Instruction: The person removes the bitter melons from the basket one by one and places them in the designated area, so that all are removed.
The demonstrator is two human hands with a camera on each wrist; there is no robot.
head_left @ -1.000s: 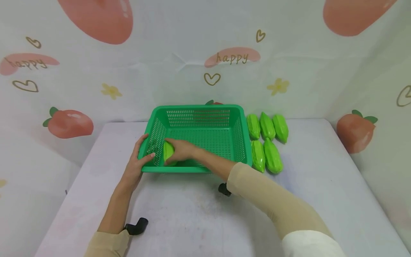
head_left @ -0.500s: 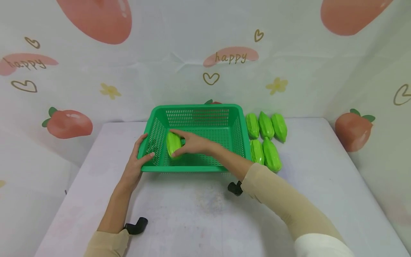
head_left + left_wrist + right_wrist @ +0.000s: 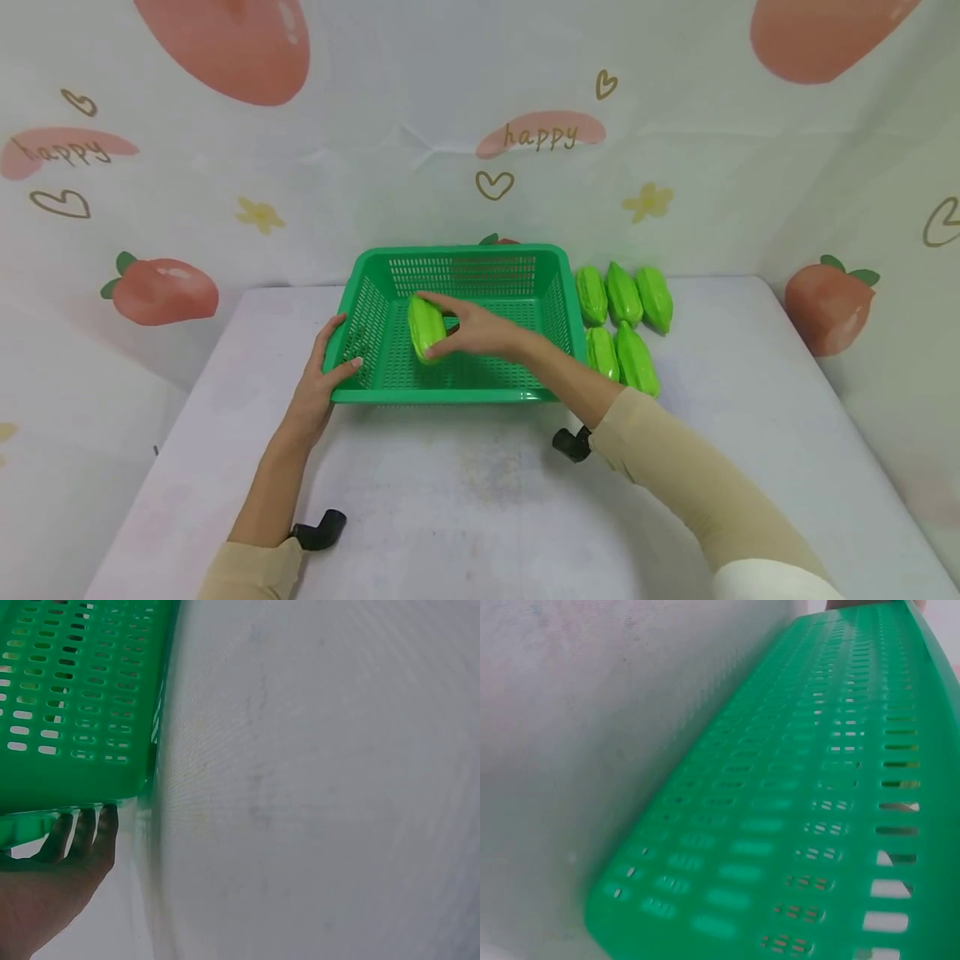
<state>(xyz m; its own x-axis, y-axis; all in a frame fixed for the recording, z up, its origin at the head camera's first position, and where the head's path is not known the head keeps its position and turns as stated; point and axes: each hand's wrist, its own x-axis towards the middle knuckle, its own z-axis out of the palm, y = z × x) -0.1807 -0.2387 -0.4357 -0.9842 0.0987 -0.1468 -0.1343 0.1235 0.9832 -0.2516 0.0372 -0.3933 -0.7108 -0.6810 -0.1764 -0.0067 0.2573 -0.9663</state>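
In the head view my right hand [image 3: 480, 330] holds a bright green, ridged star fruit [image 3: 424, 327] between thumb and fingers, over the left half of the green basket [image 3: 450, 397]. My left hand [image 3: 313, 387] grips the basket's left rim near the front corner, thumb on the inner side. The left wrist view shows that hand's fingers [image 3: 84, 832] curled at the rim from outside. In the right wrist view the slotted basket wall [image 3: 780, 787] hides my right hand and the fruit.
Several more star fruits [image 3: 637, 362] lie in two rows on the white table [image 3: 465, 500], right of the basket. A printed cloth backdrop [image 3: 420, 83] stands behind. Black wrist mounts [image 3: 321, 530] stick out beside both forearms.
My right hand has lifted the star fruit from against the basket's left wall and moved it right and a little back. The left hand and basket stay put.
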